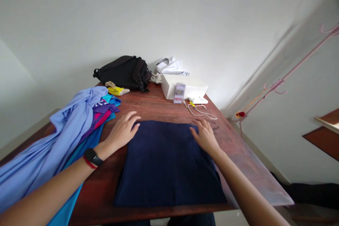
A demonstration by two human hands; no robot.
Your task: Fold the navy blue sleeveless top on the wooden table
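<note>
A dark navy piece of folded cloth (172,166) lies flat on the reddish-brown wooden table (148,107), close to its front edge. At the cloth's far left corner is my left hand (123,129), fingers apart and curved, with nothing in it. My right hand (206,136) rests at the far right corner, its thumb over the cloth and its fingers spread. Neither hand grips the fabric. Whether the left fingertips touch it, I cannot tell. What garment the cloth is does not show.
Left of the cloth lies a heap of clothes, with a light blue garment (76,123) on top. A black backpack (122,72), a yellow and beige cloth item (116,90), a white box (185,84) and a white cable (198,114) are farther back. A pink stand (291,72) rises at right.
</note>
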